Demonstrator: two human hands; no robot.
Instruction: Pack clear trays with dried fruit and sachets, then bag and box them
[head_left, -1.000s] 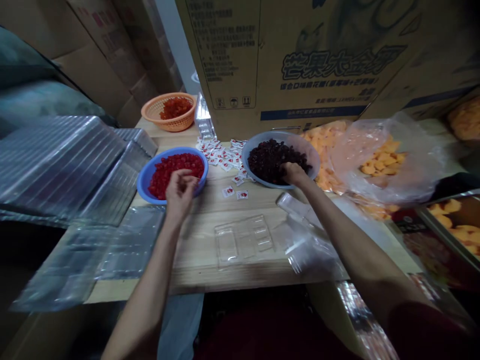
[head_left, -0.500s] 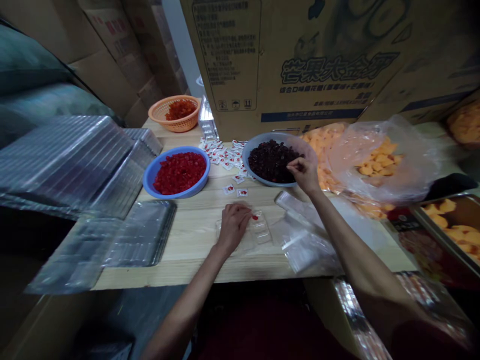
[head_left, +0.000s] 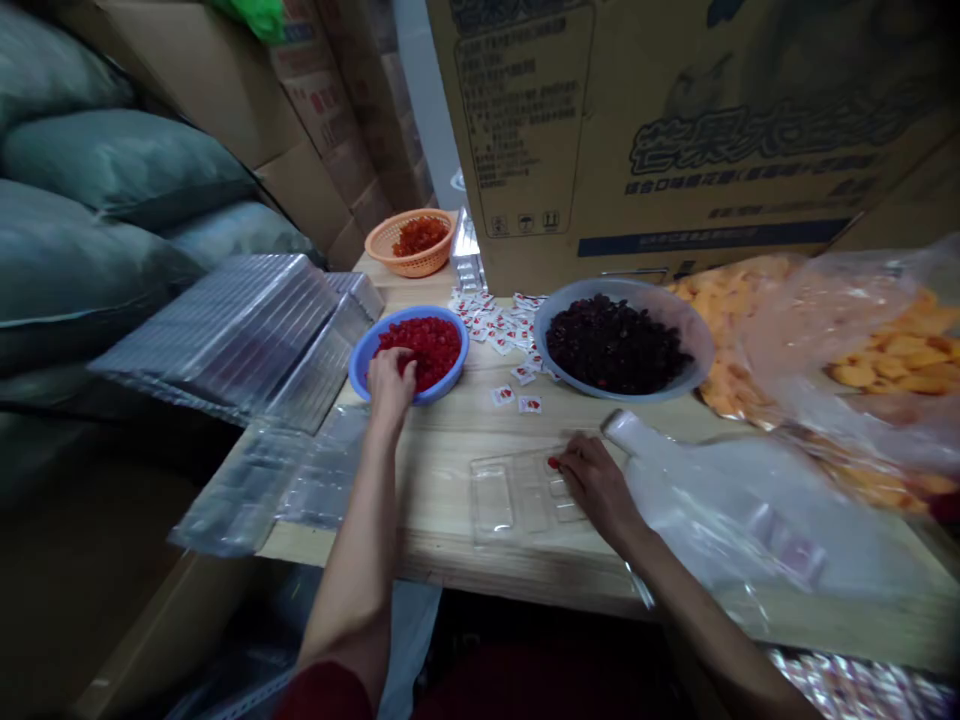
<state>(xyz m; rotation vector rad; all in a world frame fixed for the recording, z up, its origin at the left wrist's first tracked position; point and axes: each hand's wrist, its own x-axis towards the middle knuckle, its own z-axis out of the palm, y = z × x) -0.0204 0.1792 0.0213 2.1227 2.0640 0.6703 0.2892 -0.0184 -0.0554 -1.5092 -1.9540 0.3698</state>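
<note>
A pale wooden table (head_left: 442, 445) is bearing everything in reach, with a printed cardboard box (head_left: 536, 150) standing along its back. Toward the left, a stack of clear trays (head_left: 247, 330) is leaning. A pale bowl (head_left: 703, 360) is holding dark pieces (head_left: 615, 345); a smaller blue bowl (head_left: 439, 393) is holding red pieces (head_left: 431, 350). A clear compartmented tray (head_left: 491, 497) is lying nearer the front edge. Over the blue bowl, the left hand (head_left: 390, 385) is curling loosely, its grasp too obscured to tell. The right hand (head_left: 596, 490) is bringing its fingertips close together at the tray's right-hand compartments, just beside one red piece (head_left: 553, 463); whether they are pinching it, I cannot tell.
</note>
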